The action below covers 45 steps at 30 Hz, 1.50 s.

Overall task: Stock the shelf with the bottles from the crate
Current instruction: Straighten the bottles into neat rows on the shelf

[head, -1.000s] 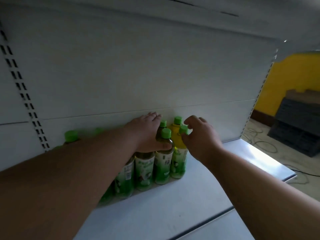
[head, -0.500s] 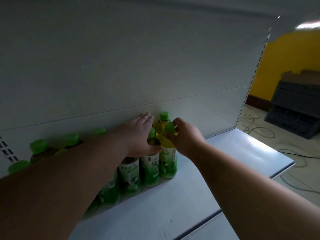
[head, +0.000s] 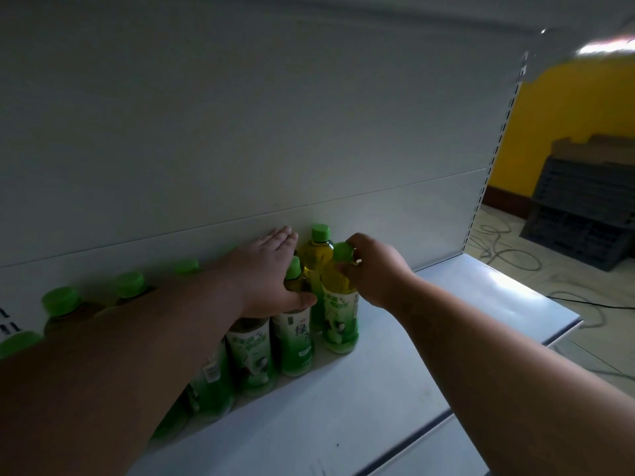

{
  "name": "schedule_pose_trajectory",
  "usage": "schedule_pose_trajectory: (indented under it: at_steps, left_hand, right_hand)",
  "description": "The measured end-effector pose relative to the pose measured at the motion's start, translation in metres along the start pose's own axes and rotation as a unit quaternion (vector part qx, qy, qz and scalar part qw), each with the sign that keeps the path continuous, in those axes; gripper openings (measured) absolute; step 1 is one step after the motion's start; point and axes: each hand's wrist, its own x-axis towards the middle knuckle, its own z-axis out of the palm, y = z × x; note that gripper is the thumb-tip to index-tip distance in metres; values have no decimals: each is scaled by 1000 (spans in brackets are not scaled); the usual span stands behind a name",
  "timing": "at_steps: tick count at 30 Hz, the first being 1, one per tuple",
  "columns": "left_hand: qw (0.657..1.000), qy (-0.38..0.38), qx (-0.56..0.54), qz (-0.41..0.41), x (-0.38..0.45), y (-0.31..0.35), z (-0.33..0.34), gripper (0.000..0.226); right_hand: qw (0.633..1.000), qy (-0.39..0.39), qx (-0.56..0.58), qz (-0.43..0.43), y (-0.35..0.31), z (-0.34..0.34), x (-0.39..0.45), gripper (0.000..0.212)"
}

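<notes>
— What are the hands doing?
— The right hand (head: 374,269) curls round the neck of the end bottle (head: 340,304), fingers just under its green cap (head: 343,251). The left hand (head: 271,269) lies flat, fingers straight, over the tops of the neighbouring bottles (head: 292,338).
— And the bottles?
— Upright in rows on the white shelf (head: 446,321), against its back panel (head: 240,132). Beyond it, dark crates (head: 584,218) sit on the floor by a yellow wall (head: 567,115).

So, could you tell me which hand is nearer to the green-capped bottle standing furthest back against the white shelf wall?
Left. The left hand lies flat with its fingertips just beside that rear bottle; the right hand grips the front green-capped bottle, slightly further off.
</notes>
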Motion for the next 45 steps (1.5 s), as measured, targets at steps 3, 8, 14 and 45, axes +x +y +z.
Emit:
schedule_pose_trajectory:
  at_steps: [3,8,14,45]
  left_hand:
    - [1000,0,-3,-3,0,1,-1,111]
    - [1000,-2,-7,-4,-1,1,0,113]
    - [1000,0,-8,-3,-1,1,-1,113]
    - [997,-41,33,-58,-3,-23,4,140]
  right_hand:
    - [1000,13,-4,3,1,0,-1,32]
    - [1000,15,5,9,-3,3,-3,35]
    - [1000,17,0,23,-6,3,-2,34]
    - [963,-89,-202,-157,-79,-1,-15,39]
